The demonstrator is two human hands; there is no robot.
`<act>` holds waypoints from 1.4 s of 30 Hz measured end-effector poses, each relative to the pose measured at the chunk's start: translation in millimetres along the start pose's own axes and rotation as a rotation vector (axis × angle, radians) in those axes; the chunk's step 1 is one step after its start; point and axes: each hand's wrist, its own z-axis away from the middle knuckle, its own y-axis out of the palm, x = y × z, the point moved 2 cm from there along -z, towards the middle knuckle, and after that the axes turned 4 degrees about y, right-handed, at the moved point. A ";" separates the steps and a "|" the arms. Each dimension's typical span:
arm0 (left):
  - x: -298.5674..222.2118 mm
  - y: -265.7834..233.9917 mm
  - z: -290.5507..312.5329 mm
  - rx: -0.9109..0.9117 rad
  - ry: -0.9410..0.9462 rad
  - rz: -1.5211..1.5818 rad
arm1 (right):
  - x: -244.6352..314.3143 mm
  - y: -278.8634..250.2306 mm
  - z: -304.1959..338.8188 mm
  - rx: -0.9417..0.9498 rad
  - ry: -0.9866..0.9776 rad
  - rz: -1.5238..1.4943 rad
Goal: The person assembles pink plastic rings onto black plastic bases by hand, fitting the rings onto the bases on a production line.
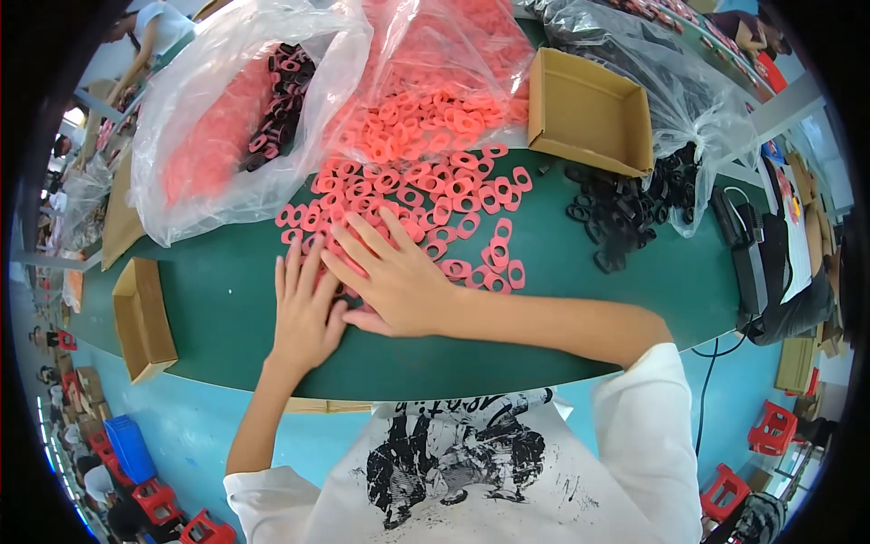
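A loose heap of flat pink ring-shaped pieces (pixel 468 186) is spread over the green table (pixel 227 299). My left hand (pixel 305 304) lies flat at the near left side of the heap, fingers stretched away from me. Beside it, my right hand (pixel 405 283) rests on the pieces with its fingers spread, reaching over from the right and close against the left one. Both palms face down, so some pieces under them are hidden. Neither hand grips anything that I can see.
Behind the heap, a clear bag (pixel 426 54) spills more pink pieces; another bag (pixel 163 136) holds pink and black ones. Black pieces (pixel 612 208) lie at the right by an open cardboard box (pixel 589 109). A smaller cardboard box (pixel 145 317) stands at the left edge.
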 end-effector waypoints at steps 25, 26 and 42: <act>-37.7 -11.0 10.6 0.091 0.091 -0.031 | 9.8 -44.4 53.2 0.282 -0.076 -0.002; -29.6 -12.4 14.0 0.097 0.092 -0.034 | 10.0 -37.3 45.9 0.278 -0.074 -0.007; -32.1 -6.0 -23.8 0.069 0.117 0.070 | 5.1 -79.2 82.9 0.423 0.056 0.034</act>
